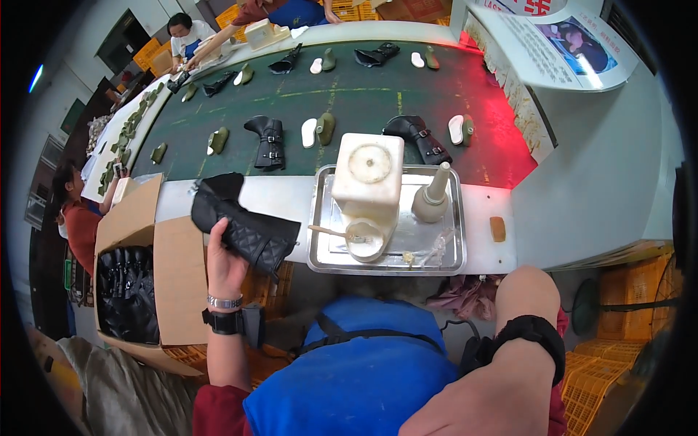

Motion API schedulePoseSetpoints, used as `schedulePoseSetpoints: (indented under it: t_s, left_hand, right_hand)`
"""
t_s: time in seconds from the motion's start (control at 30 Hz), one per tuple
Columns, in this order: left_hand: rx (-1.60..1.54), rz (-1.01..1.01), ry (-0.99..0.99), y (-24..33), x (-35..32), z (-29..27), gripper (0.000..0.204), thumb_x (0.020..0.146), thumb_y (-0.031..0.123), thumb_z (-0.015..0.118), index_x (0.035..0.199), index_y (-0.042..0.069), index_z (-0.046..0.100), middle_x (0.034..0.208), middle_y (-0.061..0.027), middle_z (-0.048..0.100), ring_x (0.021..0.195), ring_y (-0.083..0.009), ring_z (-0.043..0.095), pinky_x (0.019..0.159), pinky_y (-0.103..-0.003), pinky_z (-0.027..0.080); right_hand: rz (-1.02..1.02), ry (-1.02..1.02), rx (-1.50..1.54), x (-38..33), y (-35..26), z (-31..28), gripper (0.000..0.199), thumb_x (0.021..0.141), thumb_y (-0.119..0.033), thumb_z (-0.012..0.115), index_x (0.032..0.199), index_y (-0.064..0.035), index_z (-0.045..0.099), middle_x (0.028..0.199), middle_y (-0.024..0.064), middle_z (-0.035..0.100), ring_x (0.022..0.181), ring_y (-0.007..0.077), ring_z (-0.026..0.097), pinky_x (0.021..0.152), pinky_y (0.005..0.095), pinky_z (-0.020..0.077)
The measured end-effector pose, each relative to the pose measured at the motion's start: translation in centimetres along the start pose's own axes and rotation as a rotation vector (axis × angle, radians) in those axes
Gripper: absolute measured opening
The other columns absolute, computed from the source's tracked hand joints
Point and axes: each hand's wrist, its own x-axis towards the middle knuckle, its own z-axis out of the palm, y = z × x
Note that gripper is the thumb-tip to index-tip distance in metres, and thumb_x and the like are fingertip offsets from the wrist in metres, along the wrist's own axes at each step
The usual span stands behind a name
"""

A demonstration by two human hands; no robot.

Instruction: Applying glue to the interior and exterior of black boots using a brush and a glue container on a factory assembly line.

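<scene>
A black quilted boot (251, 225) is gripped in my left hand (227, 265), tilted over the near edge of the work surface. Fingers wrap behind it and the thumb lies across its near side. My right hand (483, 403) is raised close at the lower edge, the forearm bent back toward me. Its fingers are out of sight, so whether it holds anything does not show. In front of me a metal tray (314, 251) bears a white square container (368, 171), a small cup (365, 243) with a brush (331, 231) across it, and a bottle with a tall nozzle (434, 195).
Beyond the tray a green conveyor (291, 102) carries black boots (269, 142), white insoles (309, 133) and olive-green shoe forms (326, 129). A carton (178, 280) of black boots stands at left. A machine housing (611, 160) bounds the right. Other people work at far left.
</scene>
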Motion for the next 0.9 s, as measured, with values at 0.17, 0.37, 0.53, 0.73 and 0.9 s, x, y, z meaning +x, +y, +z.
schedulePoseSetpoints:
  t_s: [0.17, 0.37, 0.53, 0.73, 0.9]
  left_hand:
    - [0.041, -0.068, -0.087, -0.5, 4.3, 1.1, 0.033, 0.086, 0.019, 0.057, 0.112, -0.001, 0.053, 0.110, -0.0126, 0.060, 0.102, -0.0245, 0.058, 0.094, -0.039, 0.045]
    - [0.043, -0.120, -0.216, 3.7, 11.6, 2.3, 0.035, 0.088, 0.024, 0.054, 0.112, -0.002, 0.053, 0.113, -0.0149, 0.059, 0.102, -0.0257, 0.059, 0.093, -0.040, 0.046]
    - [0.133, 0.069, -0.082, 9.4, 25.0, -0.5, 0.034, 0.085, 0.017, 0.057, 0.112, -0.002, 0.051, 0.107, -0.0124, 0.061, 0.094, -0.0243, 0.061, 0.085, -0.037, 0.048]
    - [1.000, 0.680, 0.736, 22.1, 39.1, -11.5, 0.050, 0.070, 0.018, 0.064, 0.112, -0.005, 0.048, 0.106, -0.0181, 0.060, 0.098, -0.0336, 0.058, 0.086, -0.042, 0.045]
    - [1.560, 0.368, 1.181, 24.7, 44.1, -17.9, 0.052, 0.074, 0.022, 0.061, 0.119, 0.004, 0.042, 0.113, -0.0171, 0.055, 0.103, -0.0373, 0.055, 0.085, -0.049, 0.045]
  right_hand:
    - [0.010, 0.012, -0.004, -0.2, 1.1, -1.1, 0.035, 0.078, -0.008, 0.054, 0.111, -0.0025, 0.062, 0.067, -0.0002, 0.044, 0.049, 0.0096, 0.039, 0.039, 0.0227, 0.0287]
    - [-0.015, -0.008, -0.007, 0.7, 4.8, -2.7, 0.030, 0.083, -0.006, 0.053, 0.111, -0.0011, 0.062, 0.071, 0.0002, 0.051, 0.052, 0.0080, 0.042, 0.043, 0.0217, 0.0318]
    - [0.740, -0.220, -0.137, 0.1, 6.4, -5.4, 0.022, 0.083, -0.014, 0.053, 0.101, -0.0016, 0.056, 0.069, 0.0096, 0.059, 0.063, 0.0257, 0.059, 0.060, 0.0310, 0.0488]
    - [1.234, 0.782, -0.662, -5.8, 9.4, -1.9, 0.022, 0.088, -0.002, 0.046, 0.105, 0.0044, 0.058, 0.055, 0.0068, 0.055, 0.050, 0.0115, 0.052, 0.048, 0.0222, 0.0421]
    - [1.365, 0.991, -0.962, -11.0, 9.7, -1.5, 0.020, 0.093, -0.012, 0.048, 0.100, 0.0031, 0.058, 0.058, 0.0009, 0.047, 0.049, 0.0080, 0.045, 0.044, 0.0204, 0.0357]
